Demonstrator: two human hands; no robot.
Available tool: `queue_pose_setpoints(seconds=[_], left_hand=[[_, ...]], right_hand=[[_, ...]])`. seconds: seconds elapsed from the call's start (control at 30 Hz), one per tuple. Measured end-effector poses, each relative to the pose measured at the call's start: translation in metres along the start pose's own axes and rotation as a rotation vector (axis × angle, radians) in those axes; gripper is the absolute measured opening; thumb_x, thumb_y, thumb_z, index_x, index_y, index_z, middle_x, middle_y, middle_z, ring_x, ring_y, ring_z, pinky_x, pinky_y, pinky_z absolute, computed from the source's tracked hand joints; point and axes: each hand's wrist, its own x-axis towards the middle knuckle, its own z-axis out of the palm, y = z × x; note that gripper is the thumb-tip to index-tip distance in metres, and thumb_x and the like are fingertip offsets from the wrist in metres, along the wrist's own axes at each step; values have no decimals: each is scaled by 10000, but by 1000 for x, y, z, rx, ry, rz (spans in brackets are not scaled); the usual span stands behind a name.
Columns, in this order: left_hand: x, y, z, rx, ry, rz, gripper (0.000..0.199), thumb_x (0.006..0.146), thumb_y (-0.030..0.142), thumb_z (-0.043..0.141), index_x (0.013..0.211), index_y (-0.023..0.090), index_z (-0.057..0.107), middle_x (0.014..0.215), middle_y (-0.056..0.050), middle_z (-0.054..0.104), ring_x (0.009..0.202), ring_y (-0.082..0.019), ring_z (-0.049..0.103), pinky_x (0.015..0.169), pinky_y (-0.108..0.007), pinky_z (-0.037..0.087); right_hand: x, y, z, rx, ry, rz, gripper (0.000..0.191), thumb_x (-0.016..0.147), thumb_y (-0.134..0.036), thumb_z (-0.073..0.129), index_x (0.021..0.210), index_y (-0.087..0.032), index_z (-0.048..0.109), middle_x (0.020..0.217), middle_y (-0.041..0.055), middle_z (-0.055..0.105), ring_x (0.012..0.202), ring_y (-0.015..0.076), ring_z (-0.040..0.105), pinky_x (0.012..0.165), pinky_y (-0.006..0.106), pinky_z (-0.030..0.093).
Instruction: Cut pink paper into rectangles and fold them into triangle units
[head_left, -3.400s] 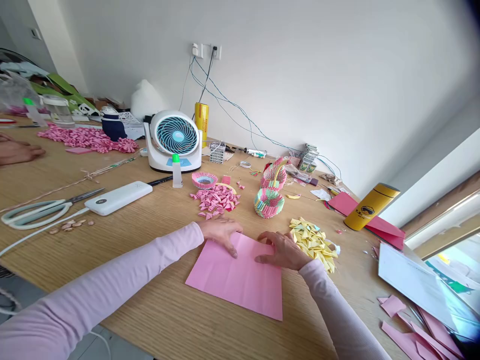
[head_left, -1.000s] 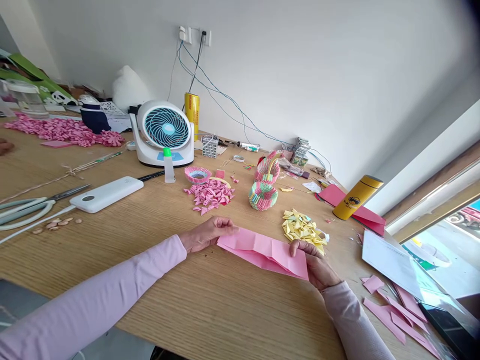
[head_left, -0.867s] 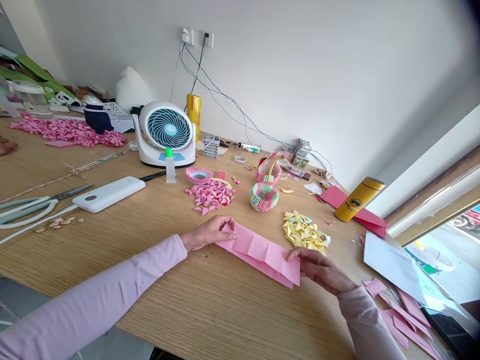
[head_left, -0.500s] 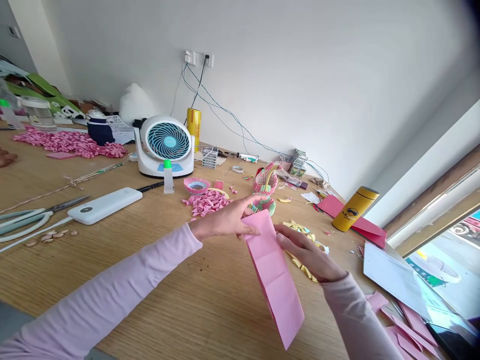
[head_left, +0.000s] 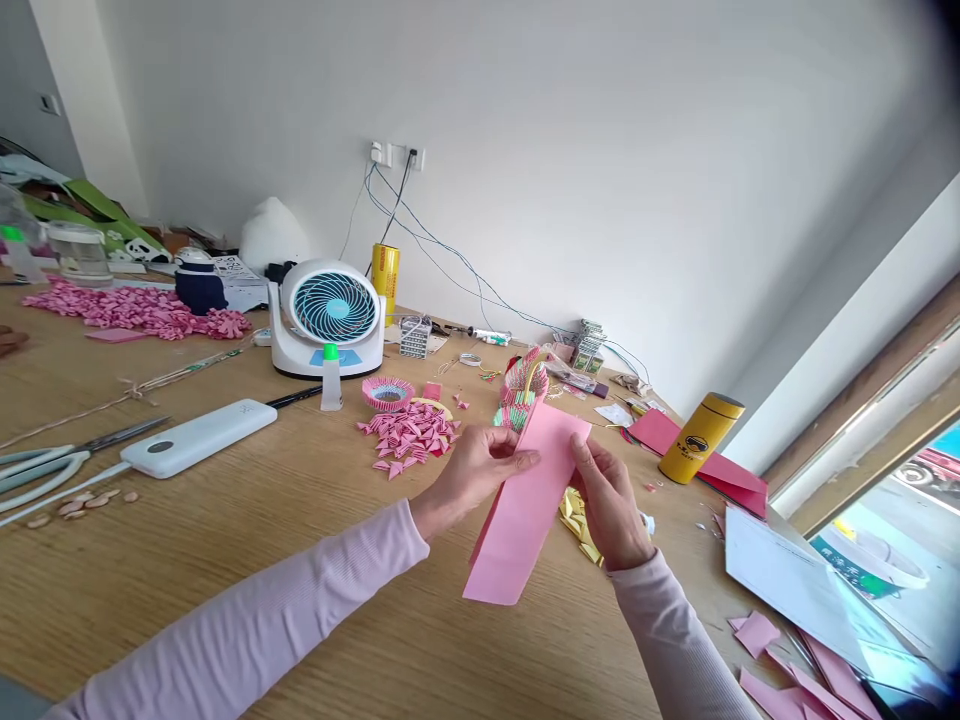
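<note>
Slantwise, the pink paper (head_left: 517, 530) is held up over the wood-grained worktop (head_left: 360, 630), a matte folded strip with a second layer showing along its left edge. Both hands grip it: the left hand (head_left: 471, 472) pinches the left edge, thumb on the near face; the right hand (head_left: 606, 500) clasps the upper right edge, thumb uppermost. Sharp-cornered yellow pieces (head_left: 576, 525) lie partly hidden behind; pointed pink pieces (head_left: 412, 432) heap to the left, a ribbed bowl (head_left: 388, 390) and smooth fan (head_left: 330, 310) farther off.

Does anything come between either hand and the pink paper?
Nothing visible does: the left hand and right hand both grip the paper directly. The yellow pieces lie beyond, partly hidden.
</note>
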Motion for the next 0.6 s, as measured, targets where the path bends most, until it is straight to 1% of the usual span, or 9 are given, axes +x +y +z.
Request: queue_pose_setpoints(seconds=[0.1, 0.27, 0.37, 0.5, 0.6], left_hand=[[-1, -1, 1, 103, -41, 33, 457, 696, 490, 718, 554, 137, 464, 586, 53, 356, 565, -75, 312, 512, -213, 219], [-3, -3, 1, 208, -76, 80, 416, 762, 414, 665, 561, 150, 415, 602, 53, 307, 579, -79, 279, 516, -214, 201], [-5, -1, 2, 200, -90, 107, 389, 779, 398, 645, 578, 157, 416, 607, 50, 323, 581, -84, 289, 516, -214, 218], [-7, 3, 4, 229, -73, 136, 398, 791, 415, 631, 580, 163, 407, 602, 52, 325, 574, -85, 284, 513, -212, 223], [-8, 5, 4, 283, -57, 161, 429, 802, 424, 616, 563, 169, 367, 588, 57, 290, 562, -82, 259, 507, -213, 202]], right_hand=[[2, -3, -1, 59, 32, -40, 282, 877, -464, 585, 941, -217, 707, 850, 12, 723, 725, 185, 625, 629, 271, 503], [2, -5, 0, 49, 64, -64, 279, 843, -457, 631, 944, -211, 713, 858, 31, 738, 758, 234, 651, 600, 307, 509], [1, -4, -1, 20, 81, -76, 258, 835, -447, 643, 913, -210, 708, 829, 29, 728, 726, 228, 636, 585, 310, 497], [0, -1, -2, -31, 126, -112, 244, 840, -443, 634, 848, -206, 692, 781, 29, 693, 707, 217, 608, 550, 296, 466], [1, -4, -3, -20, 114, -123, 214, 842, -411, 645, 854, -202, 688, 776, 30, 676, 720, 204, 598, 583, 291, 471]])
